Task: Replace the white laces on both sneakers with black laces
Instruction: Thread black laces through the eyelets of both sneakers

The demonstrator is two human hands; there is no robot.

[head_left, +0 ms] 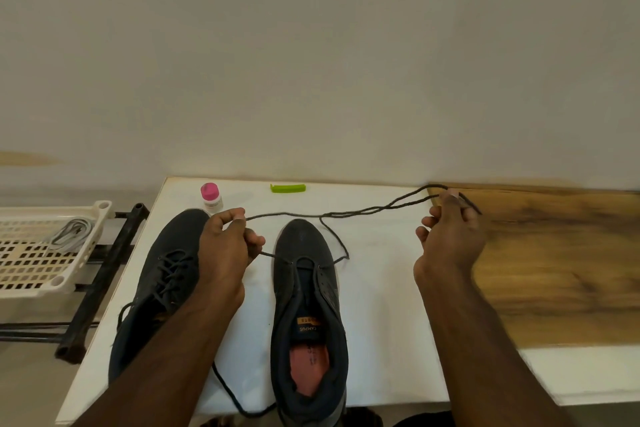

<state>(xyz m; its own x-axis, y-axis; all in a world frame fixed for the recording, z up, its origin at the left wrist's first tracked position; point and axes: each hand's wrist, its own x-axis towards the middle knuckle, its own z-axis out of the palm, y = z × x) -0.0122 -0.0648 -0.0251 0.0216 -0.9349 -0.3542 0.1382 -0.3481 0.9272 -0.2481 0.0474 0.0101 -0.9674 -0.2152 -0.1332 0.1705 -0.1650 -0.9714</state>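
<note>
Head view: we hold the black lace (346, 213) threaded through the unlaced sneaker's (308, 305) front eyelets, our left hand (225, 246) pinching one side, our right hand (450, 236) pinching the ends. Left of that sneaker lies the laced sneaker (156, 281); beyond it, a pink-capped bottle (211, 196) and green clip (288, 187).

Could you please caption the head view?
Both hands pull a black lace through the right sneaker; left sneaker already laced.

Plain off-white wall (311, 45); white table (381, 288); wooden board (554, 270) at right.
</note>
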